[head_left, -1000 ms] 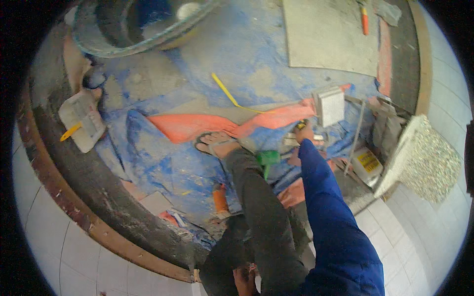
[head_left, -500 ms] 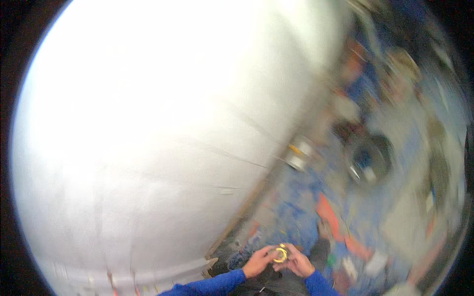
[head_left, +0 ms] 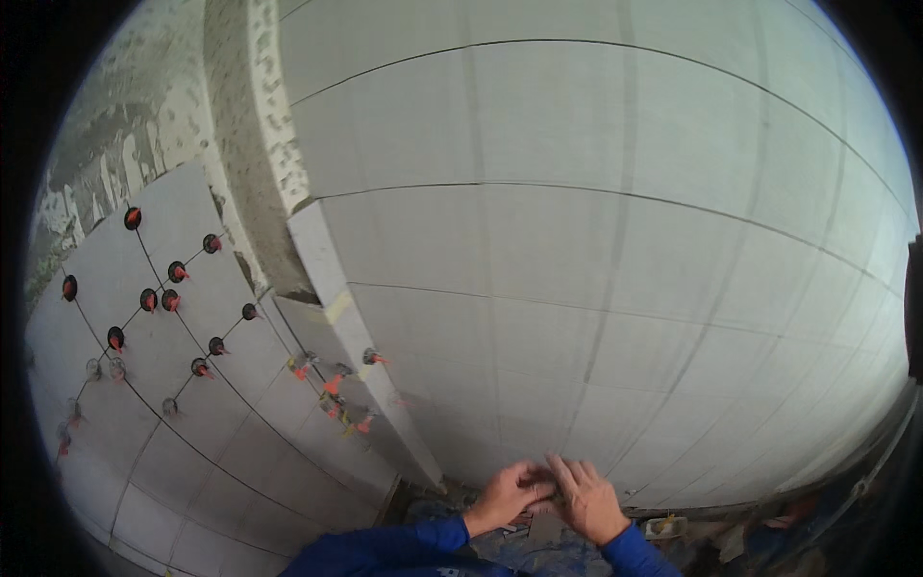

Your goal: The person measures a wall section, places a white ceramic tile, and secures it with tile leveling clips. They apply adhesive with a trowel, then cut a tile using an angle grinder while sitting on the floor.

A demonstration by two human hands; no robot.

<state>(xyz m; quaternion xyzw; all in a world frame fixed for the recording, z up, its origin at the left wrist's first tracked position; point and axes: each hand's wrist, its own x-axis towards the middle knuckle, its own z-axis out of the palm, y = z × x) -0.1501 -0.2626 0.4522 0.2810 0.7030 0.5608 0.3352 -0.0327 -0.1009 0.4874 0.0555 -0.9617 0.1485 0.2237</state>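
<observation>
In the lower middle, my left hand (head_left: 505, 498) and my right hand (head_left: 590, 507) meet at the fingers in front of the tiled wall. The left fingers are curled in toward the right hand. Seen from its back, the right hand bends its fingers over toward the left. Whatever they hold between them is hidden. The yellow ring, like a roll of tape, seen in the earlier picture is out of sight now.
Large grey tiles cover the wall (head_left: 558, 250) ahead. On the left tiled wall (head_left: 192, 462), several red-and-black levelling clips (head_left: 177, 272) stick out at the joints. A tiled corner edge (head_left: 332, 279) bears a strip of yellow tape (head_left: 338, 306). Clutter lies on the floor below.
My view has swung from the cluttered floor and bright wall to the tiled corner. The hands stay together, and the yellow ring between them no longer shows.
</observation>
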